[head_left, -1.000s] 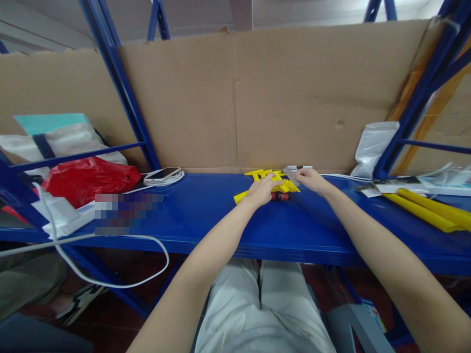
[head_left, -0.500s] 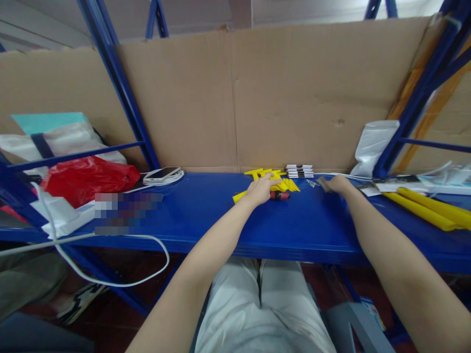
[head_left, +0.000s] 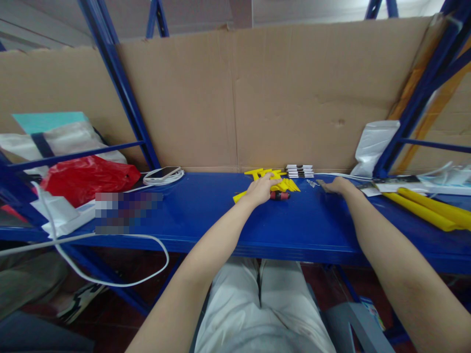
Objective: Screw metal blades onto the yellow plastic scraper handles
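My left hand (head_left: 260,189) lies palm down with its fingers stretched over a group of yellow plastic pieces (head_left: 289,185), some T-shaped at the back. From under it a red and black cylindrical end (head_left: 280,195) sticks out to the right, and a yellow end (head_left: 239,197) shows at its left; whether these are one tool is hidden. My right hand (head_left: 340,185) is closed on a small flat grey-brown piece (head_left: 322,185) held low at the tabletop. Just left of that piece several tiny silvery parts (head_left: 312,183) lie loose.
Small white and black packs (head_left: 299,171) are stacked at the cardboard back wall (head_left: 287,98). Long yellow tubes (head_left: 429,211) lie on the blue bench (head_left: 206,220) at right. A red bag (head_left: 88,179), a phone with cable (head_left: 164,174) and a white cable loop (head_left: 162,267) are left.
The grey-brown piece in my right hand has tilted flatter and shifted very slightly. My left hand has stayed in place.
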